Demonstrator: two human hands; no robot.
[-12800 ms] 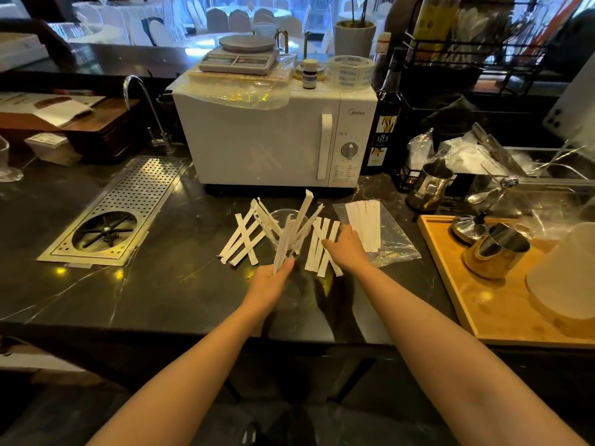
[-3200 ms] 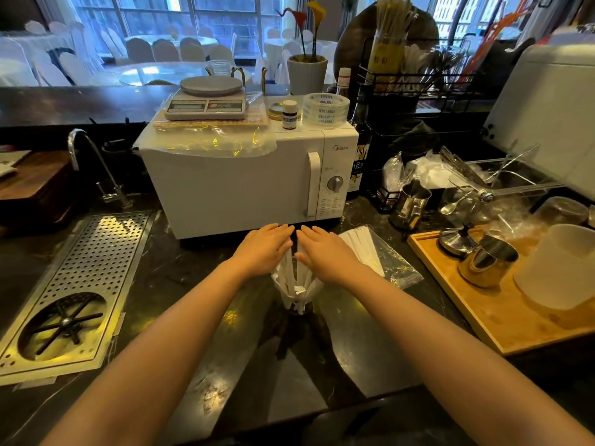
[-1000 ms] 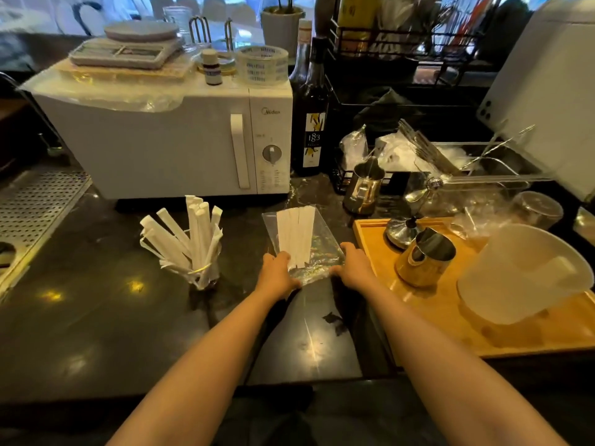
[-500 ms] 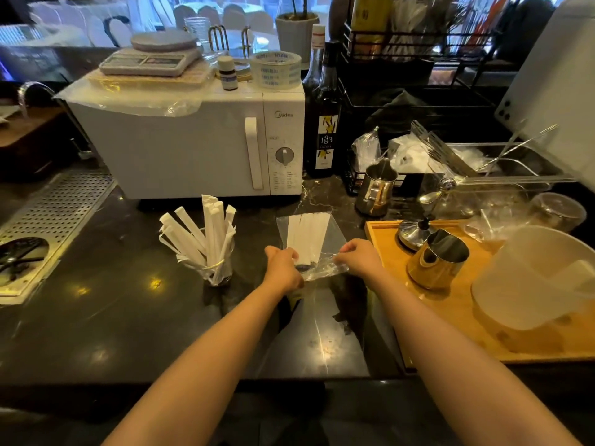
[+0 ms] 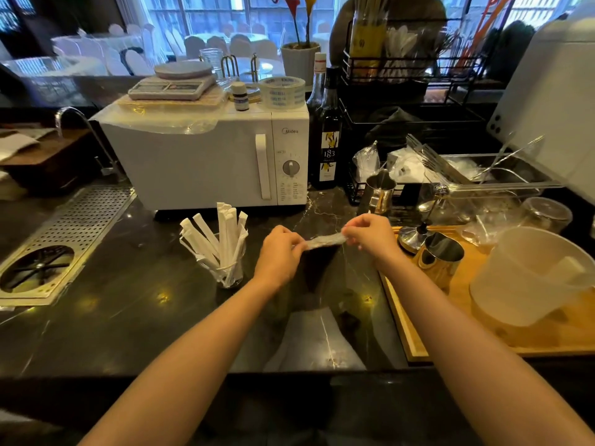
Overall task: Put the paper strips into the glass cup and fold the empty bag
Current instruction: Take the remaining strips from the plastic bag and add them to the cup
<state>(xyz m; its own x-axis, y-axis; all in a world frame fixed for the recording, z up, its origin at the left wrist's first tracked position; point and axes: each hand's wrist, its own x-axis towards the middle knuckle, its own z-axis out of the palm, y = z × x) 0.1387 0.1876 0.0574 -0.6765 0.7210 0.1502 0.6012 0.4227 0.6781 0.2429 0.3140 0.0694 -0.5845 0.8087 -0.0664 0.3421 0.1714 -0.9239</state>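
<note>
Several white paper strips (image 5: 219,243) stand fanned out in the glass cup (image 5: 232,278) on the dark counter, in front of the microwave. Right of the cup, the clear plastic bag (image 5: 323,243) is held just above the counter, seen as a narrow band stretched between both hands. My left hand (image 5: 280,249) pinches its left end and my right hand (image 5: 370,233) pinches its right end. Whether strips remain inside the bag cannot be made out.
A white microwave (image 5: 206,162) stands behind the cup, a dark bottle (image 5: 328,146) beside it. A wooden tray (image 5: 483,320) at the right carries metal jugs and a translucent pitcher (image 5: 534,278). A perforated metal drain grate (image 5: 64,239) lies at the left.
The bag lay flat on the counter with white strips showing inside; both hands took its near edge and lifted it, and now it shows as a thin band between them.
</note>
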